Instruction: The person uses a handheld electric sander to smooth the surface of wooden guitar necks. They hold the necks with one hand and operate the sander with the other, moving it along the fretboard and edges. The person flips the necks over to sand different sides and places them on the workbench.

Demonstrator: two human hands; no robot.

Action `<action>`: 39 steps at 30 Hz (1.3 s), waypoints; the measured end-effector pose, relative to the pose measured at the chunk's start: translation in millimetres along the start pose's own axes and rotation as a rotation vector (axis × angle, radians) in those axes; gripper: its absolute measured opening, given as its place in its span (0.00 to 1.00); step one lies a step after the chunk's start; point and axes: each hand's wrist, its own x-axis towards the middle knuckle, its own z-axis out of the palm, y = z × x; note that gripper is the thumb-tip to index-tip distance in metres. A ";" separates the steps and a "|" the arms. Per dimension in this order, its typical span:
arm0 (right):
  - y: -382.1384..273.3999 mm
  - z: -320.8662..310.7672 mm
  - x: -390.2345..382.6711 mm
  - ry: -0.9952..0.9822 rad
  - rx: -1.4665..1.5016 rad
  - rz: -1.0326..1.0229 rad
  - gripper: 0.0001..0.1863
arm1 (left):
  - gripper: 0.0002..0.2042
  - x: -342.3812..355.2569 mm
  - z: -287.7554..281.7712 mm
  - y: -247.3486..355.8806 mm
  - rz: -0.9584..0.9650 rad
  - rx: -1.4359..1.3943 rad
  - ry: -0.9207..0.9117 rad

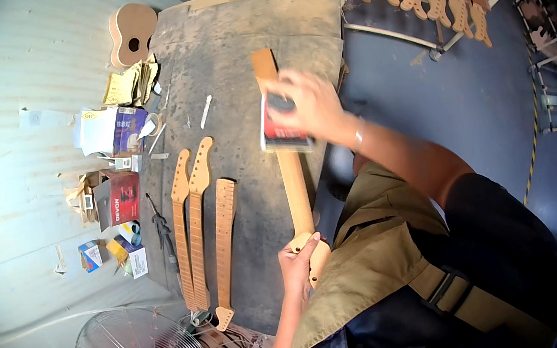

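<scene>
Right hand (307,102) clenched on sanding block (284,125) atop guitar neck (291,172), left hand (298,260) gripping that neck's headstock end at worktop (233,52) edge; three necks (203,220) lie left of it, apparently finished or waiting, cannot tell which.

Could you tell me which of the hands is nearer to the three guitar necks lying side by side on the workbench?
Left. The left hand grips the headstock end of the neck being worked, just right of the three guitar necks; the right hand is farther up the bench.

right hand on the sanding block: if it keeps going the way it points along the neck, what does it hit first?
Probably nothing solid: the right hand points up the guitar neck toward its heel end, then bare workbench. Depth unclear.
</scene>
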 end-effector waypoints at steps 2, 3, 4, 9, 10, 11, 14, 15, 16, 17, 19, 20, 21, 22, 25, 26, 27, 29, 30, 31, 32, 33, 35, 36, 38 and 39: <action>5.0 6.1 20.9 -0.002 -0.053 0.018 0.22 | 0.09 4.0 -1.2 -1.2 -0.010 -0.017 -0.025; 4.9 5.2 21.8 -0.025 -0.053 0.023 0.22 | 0.09 7.9 -0.9 -0.9 -0.017 -0.027 -0.051; 4.8 3.7 22.2 -0.047 -0.053 0.028 0.22 | 0.10 10.4 -1.4 -1.3 -0.025 -0.036 -0.077; -91.2 -64.4 -91.0 -0.158 0.098 -0.074 0.24 | 0.11 13.8 -5.9 1.9 -0.108 -0.002 -0.103; -100.2 -72.3 -100.6 -0.159 0.163 -0.104 0.24 | 0.12 12.5 -6.2 4.3 -0.112 0.026 -0.098; -96.4 -70.5 -98.9 -0.176 0.156 -0.115 0.24 | 0.11 13.5 -7.8 2.9 -0.108 -0.008 -0.098; -54.6 -40.6 -60.5 -0.148 0.083 -0.072 0.26 | 0.10 17.0 -11.6 -3.6 -0.093 -0.065 -0.111; -33.3 -25.4 -38.1 -0.087 0.076 -0.038 0.25 | 0.09 17.5 -11.6 -3.7 -0.087 -0.061 -0.121; -10.5 -5.5 -16.8 0.037 -0.009 -0.082 0.23 | 0.09 18.3 -11.3 -4.5 -0.082 -0.053 -0.128; 7.3 7.4 0.4 0.040 -0.036 -0.012 0.22 | 0.09 20.7 -11.9 -6.9 -0.100 -0.071 -0.136; 7.0 7.0 6.8 0.004 -0.029 0.018 0.23 | 0.09 27.2 -15.2 -12.5 -0.130 -0.114 -0.144; 6.1 4.5 9.3 -0.012 -0.028 0.033 0.23 | 0.08 29.2 -16.2 -14.2 -0.135 -0.125 -0.147; -8.4 -1.8 -9.8 0.011 -0.014 -0.013 0.23 | 0.08 29.8 -16.6 -17.5 -0.137 -0.141 -0.145; -31.2 -18.1 -33.4 -0.066 0.061 -0.024 0.23 | 0.08 30.3 -18.4 -20.7 -0.141 -0.158 -0.145; -91.4 -59.5 -101.0 -0.194 0.143 -0.059 0.26 | 0.08 31.9 -24.6 -24.8 -0.153 -0.180 -0.177; -103.8 -71.0 -108.2 -0.191 0.167 -0.108 0.26 | 0.08 31.0 -25.5 -25.2 -0.156 -0.189 -0.170; -100.3 -68.6 -106.7 -0.202 0.166 -0.106 0.26 | 0.08 30.0 -26.0 -26.0 -0.159 -0.200 -0.163; -77.6 -54.4 -91.9 -0.180 0.115 -0.093 0.25 | 0.10 30.2 -31.5 -29.5 -0.159 -0.170 -0.169; -57.0 -39.8 -72.1 -0.151 0.068 -0.085 0.25 | 0.11 29.9 -32.7 -32.1 -0.159 -0.181 -0.172; -35.6 -22.8 -49.2 -0.083 0.046 -0.069 0.23 | 0.11 29.2 -32.0 -33.5 -0.157 -0.191 -0.172; -14.9 -5.4 -25.8 -0.016 0.022 -0.054 0.22 | 0.11 30.4 -31.9 -35.4 -0.154 -0.201 -0.173; 6.2 9.5 -1.1 0.049 -0.020 -0.050 0.21 | 0.11 33.2 -32.3 -37.5 -0.160 -0.225 -0.199; 10.5 14.0 11.2 0.090 -0.056 -0.051 0.20 | 0.10 40.1 -36.7 -43.3 -0.168 -0.288 -0.243; 6.9 10.6 1.0 0.072 -0.054 -0.051 0.20 | 0.11 40.9 -38.4 -47.9 -0.167 -0.302 -0.249; -24.4 -5.7 -31.8 -0.020 0.011 -0.043 0.23 | 0.12 44.0 -41.1 -56.8 -0.160 -0.344 -0.257; -49.0 -23.3 -55.7 -0.038 0.033 -0.075 0.24 | 0.12 43.7 -40.7 -55.7 -0.171 -0.328 -0.239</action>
